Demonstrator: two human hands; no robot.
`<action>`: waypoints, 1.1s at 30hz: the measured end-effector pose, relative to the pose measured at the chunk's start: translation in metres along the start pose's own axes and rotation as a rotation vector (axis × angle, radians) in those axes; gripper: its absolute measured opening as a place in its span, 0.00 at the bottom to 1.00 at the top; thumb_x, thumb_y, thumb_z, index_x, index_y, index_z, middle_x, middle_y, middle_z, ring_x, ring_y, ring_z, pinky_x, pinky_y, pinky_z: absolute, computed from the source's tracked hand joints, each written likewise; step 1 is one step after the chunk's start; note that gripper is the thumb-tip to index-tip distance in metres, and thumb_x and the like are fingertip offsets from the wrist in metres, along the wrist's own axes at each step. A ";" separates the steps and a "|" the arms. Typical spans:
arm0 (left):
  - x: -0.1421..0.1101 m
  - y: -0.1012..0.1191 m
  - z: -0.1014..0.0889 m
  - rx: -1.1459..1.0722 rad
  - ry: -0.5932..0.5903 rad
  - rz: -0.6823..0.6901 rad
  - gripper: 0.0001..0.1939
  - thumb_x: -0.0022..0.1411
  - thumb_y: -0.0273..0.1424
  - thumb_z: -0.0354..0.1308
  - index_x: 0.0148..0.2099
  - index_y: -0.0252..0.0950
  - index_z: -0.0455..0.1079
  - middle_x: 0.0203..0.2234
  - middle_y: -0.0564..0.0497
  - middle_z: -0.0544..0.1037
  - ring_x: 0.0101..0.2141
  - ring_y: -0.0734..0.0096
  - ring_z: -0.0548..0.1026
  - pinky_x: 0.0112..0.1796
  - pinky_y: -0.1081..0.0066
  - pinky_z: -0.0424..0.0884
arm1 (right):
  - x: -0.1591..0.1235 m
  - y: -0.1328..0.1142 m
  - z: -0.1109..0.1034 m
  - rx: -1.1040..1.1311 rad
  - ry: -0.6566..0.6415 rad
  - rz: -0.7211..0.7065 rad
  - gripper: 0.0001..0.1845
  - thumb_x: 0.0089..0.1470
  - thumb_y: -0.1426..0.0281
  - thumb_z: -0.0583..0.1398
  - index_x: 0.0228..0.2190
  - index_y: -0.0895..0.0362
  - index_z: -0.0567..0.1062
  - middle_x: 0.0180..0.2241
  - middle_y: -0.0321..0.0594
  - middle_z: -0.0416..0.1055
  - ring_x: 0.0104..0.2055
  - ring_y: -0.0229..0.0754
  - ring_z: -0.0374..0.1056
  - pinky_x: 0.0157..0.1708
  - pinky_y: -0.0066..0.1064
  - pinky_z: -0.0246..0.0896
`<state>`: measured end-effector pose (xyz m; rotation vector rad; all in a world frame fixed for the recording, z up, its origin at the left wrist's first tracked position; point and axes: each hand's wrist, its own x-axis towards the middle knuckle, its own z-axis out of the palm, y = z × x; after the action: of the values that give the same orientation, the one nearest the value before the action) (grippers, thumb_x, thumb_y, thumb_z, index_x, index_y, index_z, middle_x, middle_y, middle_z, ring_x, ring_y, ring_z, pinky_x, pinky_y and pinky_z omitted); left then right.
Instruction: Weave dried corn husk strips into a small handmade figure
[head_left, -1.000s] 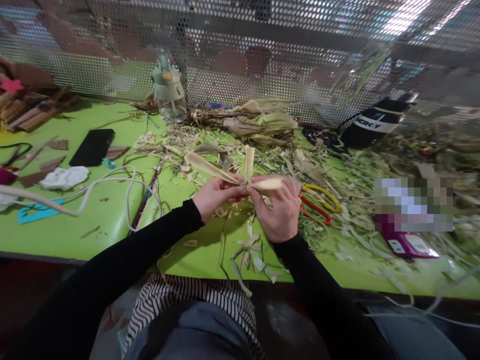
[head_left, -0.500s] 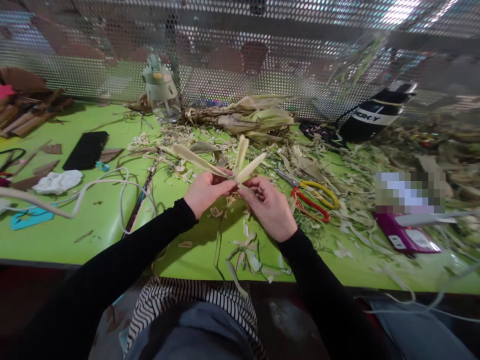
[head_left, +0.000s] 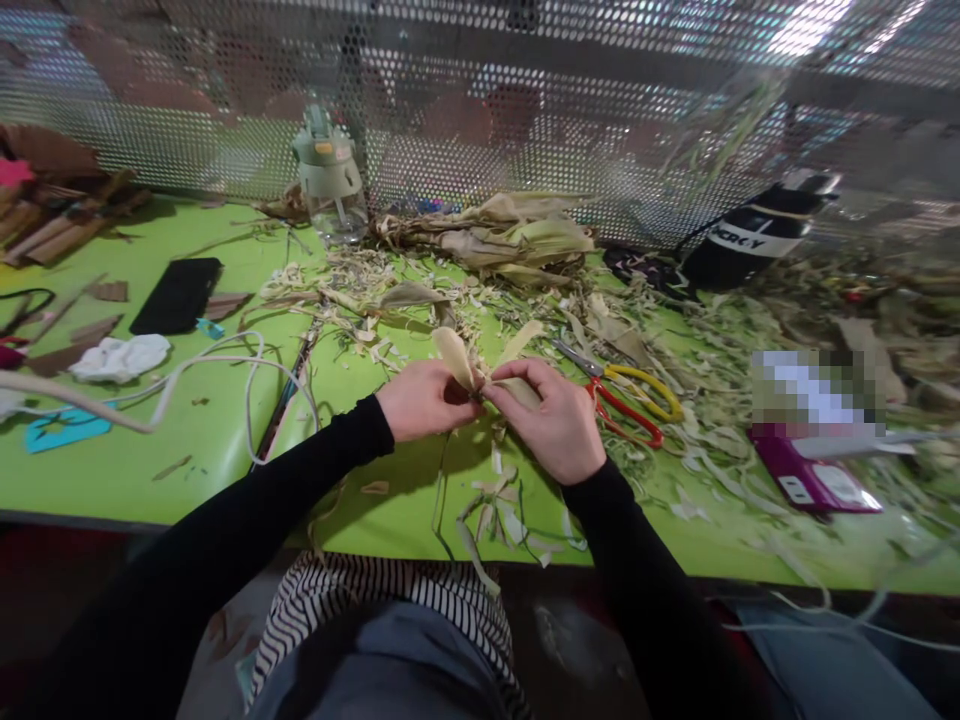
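Between both hands is a small bundle of pale corn husk strips (head_left: 452,358), its pieces fanning upward and outward. My left hand (head_left: 429,400) pinches the base of the bundle, fingers partly hidden behind the husk. From the other side my right hand (head_left: 553,415) grips it too, with one strip lying along the thumb and fingers. Just right of that hand lie scissors (head_left: 634,400) with one red and one yellow handle. Below the hands, curled husk scraps (head_left: 495,510) rest near the table's front edge.
The green table (head_left: 187,440) carries a heap of dried husks (head_left: 517,240) at the back, a bottle (head_left: 328,190), a black phone (head_left: 176,296), a white cable (head_left: 251,400) and a black flask (head_left: 757,240). A purple box (head_left: 814,485) lies right. A perforated metal panel (head_left: 465,130) stands behind.
The husk pieces in the hands have shifted: the long strip at the left no longer stretches out, and a rounded piece stands up there. The right hand now has a strip against its fingers.
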<state>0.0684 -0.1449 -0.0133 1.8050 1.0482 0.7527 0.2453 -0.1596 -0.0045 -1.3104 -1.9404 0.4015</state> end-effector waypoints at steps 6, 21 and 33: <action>0.003 -0.002 0.005 -0.409 -0.051 -0.107 0.09 0.51 0.32 0.62 0.31 0.33 0.66 0.21 0.53 0.73 0.23 0.77 0.70 0.28 0.74 0.67 | 0.003 0.007 -0.007 0.484 -0.068 0.144 0.18 0.49 0.61 0.63 0.41 0.54 0.69 0.32 0.36 0.71 0.32 0.38 0.69 0.32 0.30 0.65; 0.002 0.008 0.010 -0.678 -0.060 -0.229 0.08 0.51 0.28 0.64 0.31 0.31 0.68 0.21 0.53 0.73 0.24 0.78 0.71 0.31 0.72 0.69 | 0.004 0.012 -0.001 0.599 -0.026 0.221 0.17 0.46 0.63 0.66 0.37 0.56 0.72 0.32 0.37 0.73 0.33 0.37 0.69 0.35 0.30 0.67; 0.001 0.008 0.014 -0.472 -0.002 -0.181 0.08 0.51 0.28 0.62 0.34 0.30 0.68 0.22 0.56 0.71 0.24 0.81 0.68 0.29 0.77 0.65 | 0.004 0.009 -0.003 0.586 -0.143 0.241 0.11 0.48 0.62 0.64 0.32 0.57 0.77 0.30 0.37 0.75 0.32 0.38 0.69 0.34 0.30 0.65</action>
<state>0.0832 -0.1520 -0.0117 1.2916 0.9247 0.8072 0.2528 -0.1528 -0.0061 -1.1381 -1.5933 1.1150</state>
